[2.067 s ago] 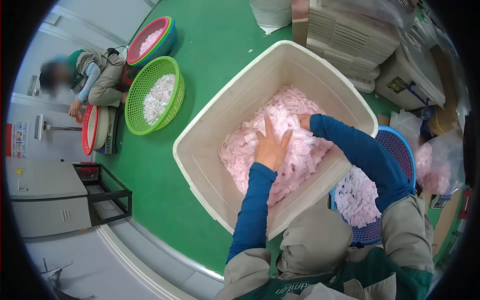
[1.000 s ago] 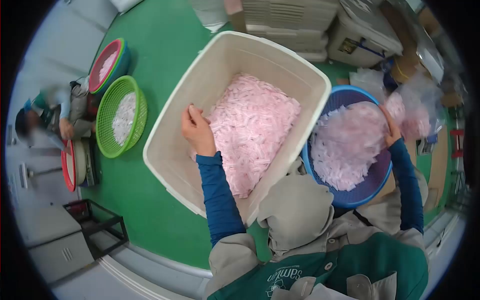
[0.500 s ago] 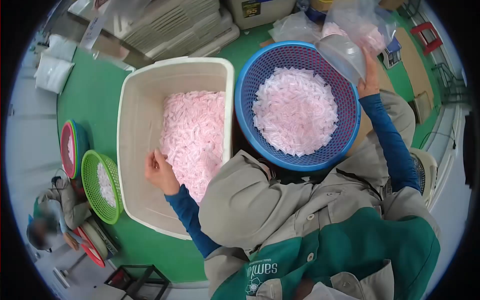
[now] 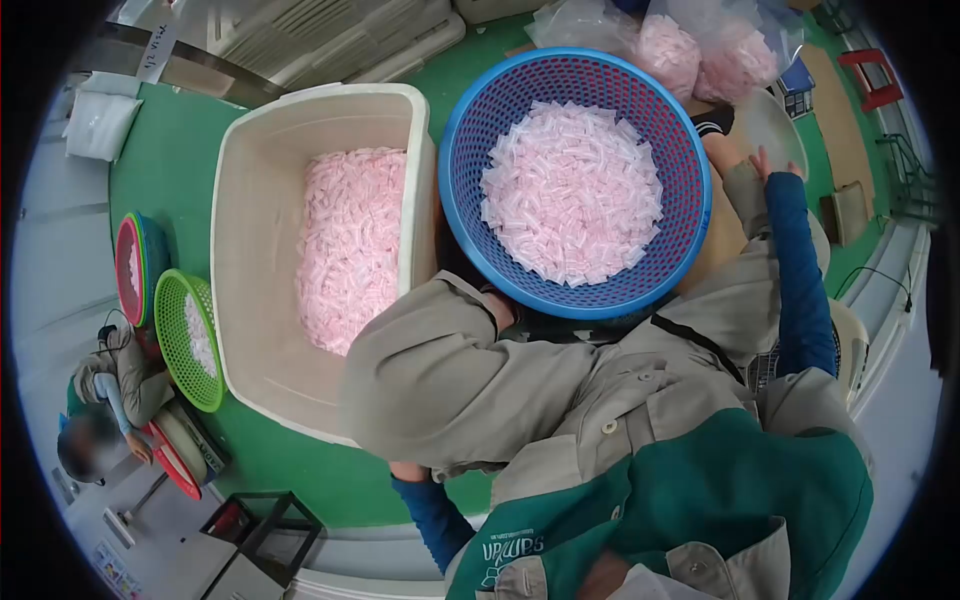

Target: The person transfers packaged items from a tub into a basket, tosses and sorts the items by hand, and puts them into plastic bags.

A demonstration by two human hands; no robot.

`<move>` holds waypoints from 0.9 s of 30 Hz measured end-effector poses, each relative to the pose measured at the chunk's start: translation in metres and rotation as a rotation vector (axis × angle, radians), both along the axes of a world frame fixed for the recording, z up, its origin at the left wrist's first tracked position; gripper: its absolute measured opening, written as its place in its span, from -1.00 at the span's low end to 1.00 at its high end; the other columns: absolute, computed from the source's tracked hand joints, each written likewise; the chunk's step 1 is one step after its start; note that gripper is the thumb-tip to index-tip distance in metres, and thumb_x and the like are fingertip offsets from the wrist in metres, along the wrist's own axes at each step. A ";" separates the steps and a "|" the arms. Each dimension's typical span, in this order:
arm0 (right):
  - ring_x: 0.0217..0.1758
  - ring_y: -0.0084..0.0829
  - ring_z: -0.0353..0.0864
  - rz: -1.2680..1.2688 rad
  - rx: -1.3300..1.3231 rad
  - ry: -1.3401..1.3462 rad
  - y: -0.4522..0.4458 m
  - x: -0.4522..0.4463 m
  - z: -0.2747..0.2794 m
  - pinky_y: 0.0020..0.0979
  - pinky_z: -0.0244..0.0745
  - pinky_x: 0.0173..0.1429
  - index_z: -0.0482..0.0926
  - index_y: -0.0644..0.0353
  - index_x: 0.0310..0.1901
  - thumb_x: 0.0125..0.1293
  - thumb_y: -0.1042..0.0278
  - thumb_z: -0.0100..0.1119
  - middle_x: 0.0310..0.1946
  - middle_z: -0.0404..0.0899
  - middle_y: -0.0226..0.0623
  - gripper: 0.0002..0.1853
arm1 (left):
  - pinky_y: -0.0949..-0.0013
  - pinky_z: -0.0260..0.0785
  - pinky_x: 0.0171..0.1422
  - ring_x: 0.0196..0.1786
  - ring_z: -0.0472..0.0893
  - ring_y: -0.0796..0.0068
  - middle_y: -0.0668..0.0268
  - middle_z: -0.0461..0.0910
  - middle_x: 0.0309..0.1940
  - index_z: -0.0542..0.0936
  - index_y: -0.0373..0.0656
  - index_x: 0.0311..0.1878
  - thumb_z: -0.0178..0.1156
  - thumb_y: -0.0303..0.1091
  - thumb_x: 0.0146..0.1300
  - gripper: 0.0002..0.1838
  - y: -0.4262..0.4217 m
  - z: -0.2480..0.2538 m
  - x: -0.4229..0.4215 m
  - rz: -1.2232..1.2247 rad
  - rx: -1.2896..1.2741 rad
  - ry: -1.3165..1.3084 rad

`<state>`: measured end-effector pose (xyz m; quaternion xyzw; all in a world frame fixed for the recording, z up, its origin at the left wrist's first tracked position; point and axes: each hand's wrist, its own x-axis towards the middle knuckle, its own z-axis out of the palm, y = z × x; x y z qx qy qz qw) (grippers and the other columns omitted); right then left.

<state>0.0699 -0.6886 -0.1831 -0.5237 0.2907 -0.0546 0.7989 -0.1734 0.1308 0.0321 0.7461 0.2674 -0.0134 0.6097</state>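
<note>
My right hand (image 4: pixel 773 167) reaches down past my right knee with its fingers apart, by the near edge of a translucent plastic bowl (image 4: pixel 788 130). Whether the fingertips touch the bowl I cannot tell. My left hand (image 4: pixel 408 470) is mostly hidden under my left thigh; only a bit at the wrist shows, its fingers out of sight. Between my legs stands a blue perforated basket (image 4: pixel 455 215) holding a heap of small pink-and-white sachets (image 4: pixel 572 195). To its left, a large cream tub (image 4: pixel 255 300) contains a layer of pink sachets (image 4: pixel 350 245).
Bags of pink sachets (image 4: pixel 668 55) lie beyond the basket. A green basket (image 4: pixel 172 345) and stacked coloured baskets (image 4: pixel 152 260) stand at the left, near a seated person (image 4: pixel 125 385). A metal-edged surface (image 4: pixel 190 68) is at upper left; a red stool (image 4: pixel 870 80) stands far right.
The bowl in my right hand has gone down beyond my right knee, and those fingers have spread. My left hand has withdrawn from over the tub to beneath my thigh. The view has shifted.
</note>
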 end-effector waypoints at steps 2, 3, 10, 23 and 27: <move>0.26 0.11 0.20 -0.161 0.269 0.018 0.035 0.007 0.014 0.03 0.41 0.16 0.15 0.36 0.21 0.28 0.27 -0.06 0.23 0.20 0.03 -0.48 | 0.34 0.24 0.13 0.02 0.43 0.35 0.10 0.45 -0.01 0.38 -0.37 0.12 0.10 -0.31 0.20 -0.54 -0.009 -0.004 -0.010 -0.011 0.002 0.051; 0.25 0.10 0.22 -0.244 0.404 0.025 0.054 0.011 0.024 0.03 0.40 0.16 0.16 0.36 0.20 0.28 0.25 -0.06 0.21 0.23 0.03 -0.48 | 0.34 0.24 0.13 0.02 0.43 0.35 0.10 0.45 -0.02 0.38 -0.37 0.12 0.10 -0.31 0.20 -0.54 -0.014 -0.006 -0.014 -0.009 0.001 0.071; -0.05 -0.17 0.55 0.248 0.296 -0.009 0.202 0.008 0.004 -0.12 0.53 -0.05 0.38 0.26 0.08 0.27 0.28 0.01 -0.09 0.53 -0.15 -0.62 | 0.33 0.26 0.12 0.02 0.44 0.35 0.10 0.47 -0.03 0.38 -0.38 0.12 0.07 -0.31 0.22 -0.56 -0.037 -0.016 -0.025 0.035 -0.005 0.145; 0.07 -0.17 0.35 1.308 -1.415 -0.476 0.537 0.048 -0.015 -0.21 0.44 0.02 0.57 0.24 -0.17 -0.02 0.52 0.06 0.03 0.40 -0.21 -0.70 | 0.33 0.29 0.11 0.00 0.47 0.35 0.10 0.50 -0.06 0.39 -0.39 0.12 0.01 -0.31 0.26 -0.58 -0.012 -0.015 -0.006 0.112 0.015 0.194; 0.11 -0.23 0.31 1.327 -1.527 -0.357 0.549 0.049 -0.025 -0.18 0.43 0.01 0.59 0.23 -0.26 0.01 0.49 0.02 -0.01 0.41 -0.29 -0.77 | 0.32 0.30 0.11 0.00 0.48 0.35 0.10 0.51 -0.07 0.39 -0.39 0.12 0.00 -0.31 0.28 -0.58 -0.006 -0.017 -0.006 0.128 0.001 0.189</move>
